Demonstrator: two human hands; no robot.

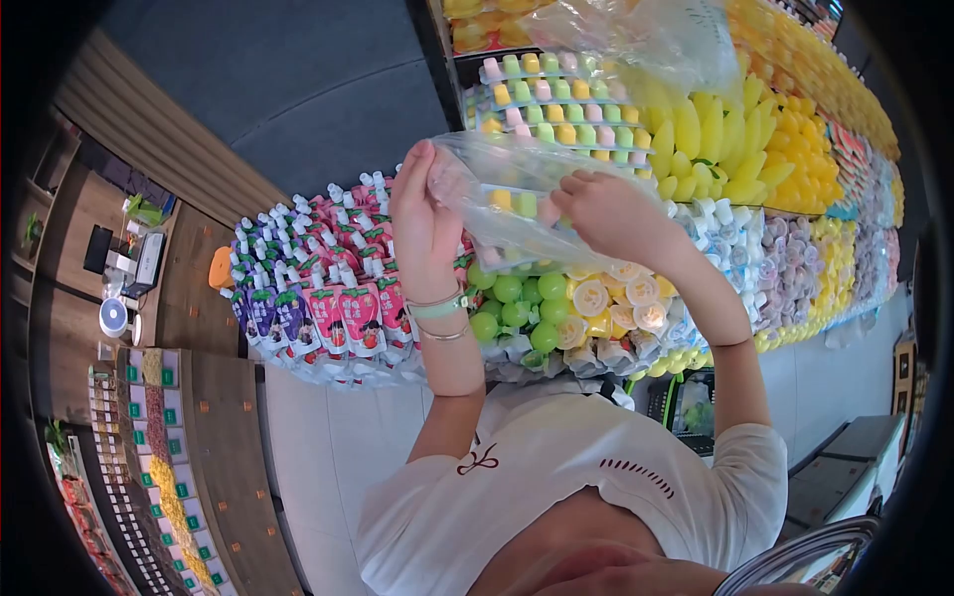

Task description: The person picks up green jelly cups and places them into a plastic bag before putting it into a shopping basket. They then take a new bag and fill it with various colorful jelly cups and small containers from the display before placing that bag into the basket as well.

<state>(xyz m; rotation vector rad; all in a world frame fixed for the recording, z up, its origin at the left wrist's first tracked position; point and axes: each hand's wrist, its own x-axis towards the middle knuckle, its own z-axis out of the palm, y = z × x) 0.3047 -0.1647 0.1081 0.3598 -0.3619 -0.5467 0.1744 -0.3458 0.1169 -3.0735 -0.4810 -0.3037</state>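
Note:
My left hand (425, 214) is raised with its fingers closed on the edge of a clear plastic bag (467, 184). A pale bracelet and a thin bangle circle that wrist. Right of it, my right hand (608, 214) has its fingers bent together at the other side of the bag. Between my hands, a card of yellow, green and pink pieces (512, 202) shows through the film. Whether it lies inside the bag or behind it, I cannot tell. Round green pieces (512, 298) sit just below the bag.
Pink and purple spouted pouches (343, 308) stand at the left of the display. Behind are rows of pastel pieces (556, 111) and yellow banana-shaped packs (711, 134). Another clear bag (676, 50) hangs at the top. Cup jellies (591, 298) lie near my right forearm.

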